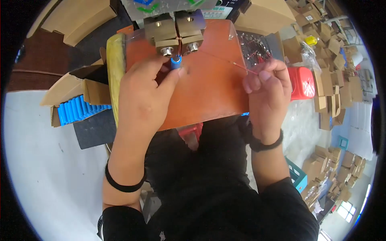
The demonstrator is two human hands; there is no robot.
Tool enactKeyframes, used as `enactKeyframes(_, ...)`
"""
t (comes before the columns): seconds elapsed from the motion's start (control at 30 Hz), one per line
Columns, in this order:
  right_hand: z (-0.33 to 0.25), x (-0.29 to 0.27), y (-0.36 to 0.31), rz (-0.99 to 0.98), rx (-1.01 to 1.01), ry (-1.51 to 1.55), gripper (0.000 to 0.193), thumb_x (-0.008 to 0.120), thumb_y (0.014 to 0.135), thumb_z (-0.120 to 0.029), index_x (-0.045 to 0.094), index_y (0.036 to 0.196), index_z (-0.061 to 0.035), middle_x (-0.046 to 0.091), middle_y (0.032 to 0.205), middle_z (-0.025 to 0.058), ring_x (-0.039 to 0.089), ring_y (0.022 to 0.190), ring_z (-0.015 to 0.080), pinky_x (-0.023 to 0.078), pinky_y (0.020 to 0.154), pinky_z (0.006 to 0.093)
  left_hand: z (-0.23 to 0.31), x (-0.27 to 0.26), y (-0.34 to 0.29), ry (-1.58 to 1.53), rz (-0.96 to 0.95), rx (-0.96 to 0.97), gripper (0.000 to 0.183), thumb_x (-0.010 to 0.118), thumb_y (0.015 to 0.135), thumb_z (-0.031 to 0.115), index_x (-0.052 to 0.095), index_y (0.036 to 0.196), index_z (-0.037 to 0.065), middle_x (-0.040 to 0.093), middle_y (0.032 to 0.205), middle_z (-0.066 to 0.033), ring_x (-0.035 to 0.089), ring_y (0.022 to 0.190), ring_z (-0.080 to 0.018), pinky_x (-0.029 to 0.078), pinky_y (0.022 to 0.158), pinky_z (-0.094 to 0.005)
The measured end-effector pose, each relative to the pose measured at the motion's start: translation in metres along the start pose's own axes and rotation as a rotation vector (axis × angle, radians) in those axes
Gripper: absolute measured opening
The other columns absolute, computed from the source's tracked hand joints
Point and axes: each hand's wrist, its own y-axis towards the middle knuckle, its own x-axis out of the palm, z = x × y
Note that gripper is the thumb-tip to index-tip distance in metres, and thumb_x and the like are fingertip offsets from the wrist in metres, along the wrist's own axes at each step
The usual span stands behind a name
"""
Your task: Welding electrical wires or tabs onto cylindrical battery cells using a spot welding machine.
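My left hand [141, 98] is closed on a blue cylindrical battery cell [176, 63], pinching it between thumb and fingers. The cell's silvery end points up at two metal blocks [173, 29] of a bench machine, just below their thin tips. I cannot tell whether cell and tips touch. On the right, my right hand [270, 86] pinches a thin red wire [242, 67] between thumb and fingertip. That wire runs left over an orange mat [213, 98] toward the tips, where its far end is too fine to make out.
To the left, an open cardboard box [96, 92] holds several blue cells, beside a yellow padded edge [116, 72]. Small wired parts [255, 48] lie beyond my right hand, near a red plastic container [303, 83]. Many cardboard boxes [329, 88] are piled at far right.
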Motion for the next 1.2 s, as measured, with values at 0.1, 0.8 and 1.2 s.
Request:
enactKeyframes(0.1, -0.004, 0.001, 0.002, -0.009, 0.065, 0.019, 0.013, 0.053, 0.089, 0.003, 0.054, 0.099, -0.0035, 0.053, 0.077, 0.0040, 0.049, 0.063, 0.0131, 0.044, 0.060, 0.0298, 0.004, -0.001, 0.001, 0.011, -0.008, -0.025, 0.024, 0.073, 0.082, 0.014, 0.067, 0.099, -0.001, 0.066, 0.082, -0.0145, 0.063, 0.072, -0.0266, 0.049, 0.067, -0.0365)
enactKeyframes(0.8, -0.012, -0.004, 0.009, -0.184, 0.217, 0.047, 0.011, 0.050, 0.089, 0.001, 0.054, 0.098, -0.0030, 0.049, 0.073, 0.0032, 0.041, 0.058, 0.0119, 0.040, 0.054, 0.0286, -0.002, 0.000, 0.005, 0.031, -0.029, -0.018, 0.027, 0.074, 0.085, 0.018, 0.071, 0.107, 0.002, 0.068, 0.080, -0.0020, 0.057, 0.070, -0.0075, 0.046, 0.069, -0.0236)
enactKeyframes(1.2, -0.010, -0.004, 0.011, -0.184, 0.225, 0.019, 0.010, 0.052, 0.087, 0.003, 0.055, 0.096, -0.0018, 0.051, 0.074, 0.0034, 0.045, 0.058, 0.0128, 0.043, 0.054, 0.0300, 0.006, -0.004, 0.007, 0.072, -0.068, -0.052, 0.028, 0.075, 0.084, 0.020, 0.072, 0.105, 0.001, 0.072, 0.087, -0.0061, 0.061, 0.076, -0.0097, 0.048, 0.074, -0.0248)
